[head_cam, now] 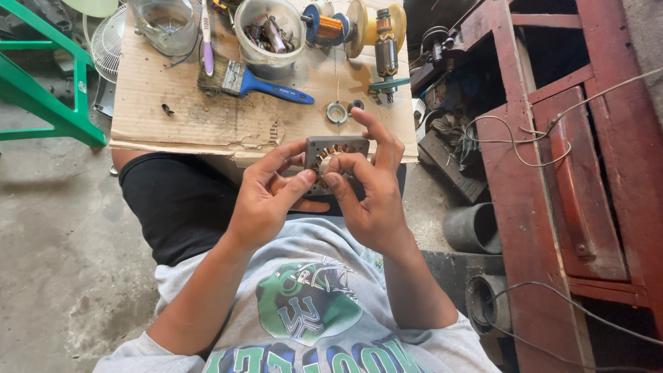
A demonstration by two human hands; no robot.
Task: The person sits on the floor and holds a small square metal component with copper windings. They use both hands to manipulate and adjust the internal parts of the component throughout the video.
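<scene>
Head view: left hand (266, 197) and right hand (369, 186), fingers pinched around grey square motor stator (336, 148), just beside cardboard sheet (207, 117) edge.

The stator's (336, 155) lower half is hidden behind the fingers (345, 181) of both hands. The top edge cuts off the jar (166, 24) and the spools (359, 24). The bowl's (269, 34) small metal contents are too jumbled to tell apart.
</scene>
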